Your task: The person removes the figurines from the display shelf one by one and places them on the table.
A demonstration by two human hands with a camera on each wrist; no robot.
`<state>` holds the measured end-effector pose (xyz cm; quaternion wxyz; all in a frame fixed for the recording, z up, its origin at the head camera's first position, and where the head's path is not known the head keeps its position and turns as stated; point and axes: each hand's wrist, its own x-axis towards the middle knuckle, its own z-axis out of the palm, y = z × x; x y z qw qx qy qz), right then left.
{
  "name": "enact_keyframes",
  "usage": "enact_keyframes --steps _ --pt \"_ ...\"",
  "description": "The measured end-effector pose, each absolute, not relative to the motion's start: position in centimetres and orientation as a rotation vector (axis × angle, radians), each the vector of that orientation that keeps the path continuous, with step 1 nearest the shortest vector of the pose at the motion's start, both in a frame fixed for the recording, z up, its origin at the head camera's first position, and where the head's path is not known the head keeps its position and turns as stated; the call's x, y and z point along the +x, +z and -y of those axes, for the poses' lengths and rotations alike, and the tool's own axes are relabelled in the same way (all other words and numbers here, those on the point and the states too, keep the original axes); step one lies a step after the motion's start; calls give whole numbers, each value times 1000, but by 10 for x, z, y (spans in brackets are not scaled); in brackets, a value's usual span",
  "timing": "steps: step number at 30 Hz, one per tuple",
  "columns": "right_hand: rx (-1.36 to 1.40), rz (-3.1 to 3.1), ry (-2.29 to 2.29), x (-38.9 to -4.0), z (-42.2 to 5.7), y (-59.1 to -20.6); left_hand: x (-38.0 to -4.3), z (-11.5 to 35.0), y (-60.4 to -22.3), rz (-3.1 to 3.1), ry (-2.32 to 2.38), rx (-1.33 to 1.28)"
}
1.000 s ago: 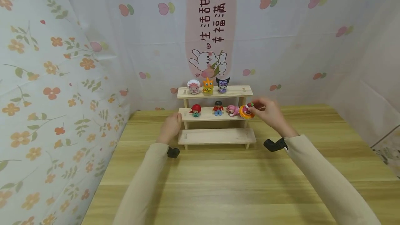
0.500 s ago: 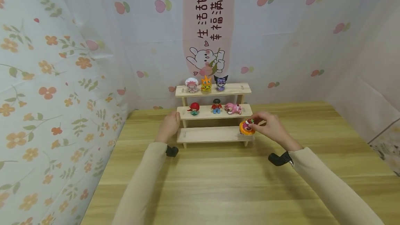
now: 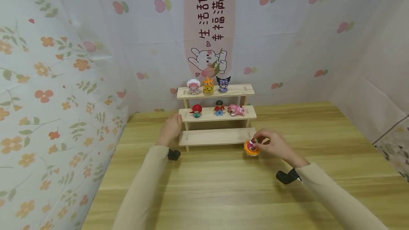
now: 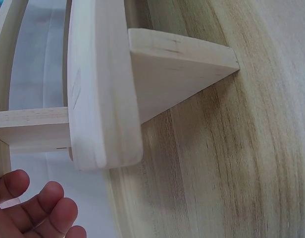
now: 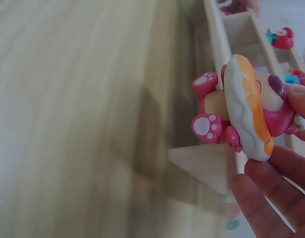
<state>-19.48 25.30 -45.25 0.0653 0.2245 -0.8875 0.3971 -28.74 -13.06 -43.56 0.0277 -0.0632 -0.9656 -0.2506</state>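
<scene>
left end of wooden shelf's middle tier (image 3: 205,115) blocked by left hand (image 3: 170,129). right front corner of bottom tier (image 3: 211,137) screened by right hand (image 3: 274,146) and held ring figure (image 3: 250,149); rest reachable from front across tabletop (image 3: 211,191). on middle tier, widest gap between red-topped figure (image 3: 196,110) and dark-topped figure (image 3: 219,108); pink lying figure (image 3: 236,110) takes right side. on top tier (image 3: 239,89), room right of purple figure (image 3: 223,85); printed cloth (image 3: 274,45) bars way behind.

tabletop (image 3: 204,187): wood-grained, beneath the wooden shelf (image 3: 214,136)
shelf's top tier (image 3: 240,89): white-hatted figure (image 3: 193,87), orange-horned figure (image 3: 208,86), purple figure (image 3: 223,86)
shelf's middle tier (image 3: 206,115): red-haired figure (image 3: 196,111), red-jacketed figure (image 3: 219,108), pink figure (image 3: 236,110) lying
</scene>
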Motion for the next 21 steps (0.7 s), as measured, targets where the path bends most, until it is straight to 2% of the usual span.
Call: enact_keyframes --steps 21 --pt "701 2662 1160 -193 -254 -477 -288 131 -437 2967 -807 -174"
